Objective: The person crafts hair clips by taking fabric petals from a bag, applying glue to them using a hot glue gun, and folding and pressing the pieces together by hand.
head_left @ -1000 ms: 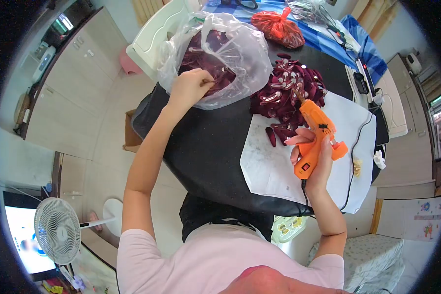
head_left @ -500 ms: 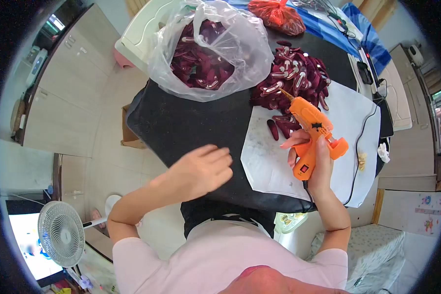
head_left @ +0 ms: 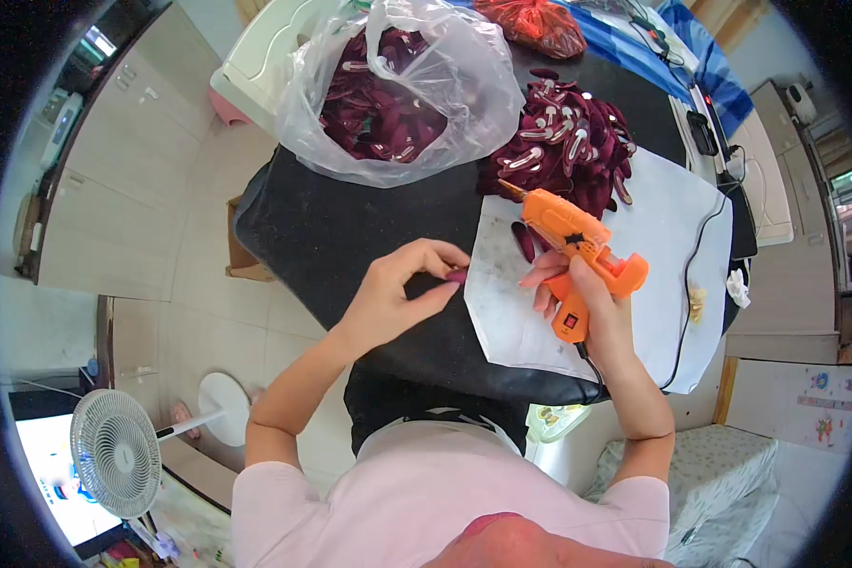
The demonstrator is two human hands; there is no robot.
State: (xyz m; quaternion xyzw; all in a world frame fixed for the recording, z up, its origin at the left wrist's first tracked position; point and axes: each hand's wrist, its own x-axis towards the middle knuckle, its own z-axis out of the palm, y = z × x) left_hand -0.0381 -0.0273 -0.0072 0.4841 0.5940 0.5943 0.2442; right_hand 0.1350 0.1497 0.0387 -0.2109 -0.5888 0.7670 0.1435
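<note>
My left hand (head_left: 398,289) is over the black tabletop, at the left edge of the white paper. Its thumb and index finger pinch a small maroon hair clip (head_left: 456,275), mostly covered by the fingertips. An orange hot glue gun (head_left: 568,227) is gripped in my right hand (head_left: 596,292), above the paper. The gun's nozzle points up and left toward a heap of maroon fabric hair clips (head_left: 554,142) with silvery metal parts. A loose maroon piece (head_left: 523,241) lies on the paper, partly hidden behind the glue gun.
A clear plastic bag (head_left: 488,104) full of maroon clips stands at the table's back left, near a red bag (head_left: 544,28). The gun's black cord (head_left: 696,256) crosses the white paper (head_left: 663,227). A crumpled white tissue (head_left: 738,289) sits at the right edge. A fan (head_left: 118,440) stands lower left.
My left hand has moved up and right and turned, now showing a maroon clip between its fingertips. The glue gun has shifted left, its nozzle now farther left beside the heap.
</note>
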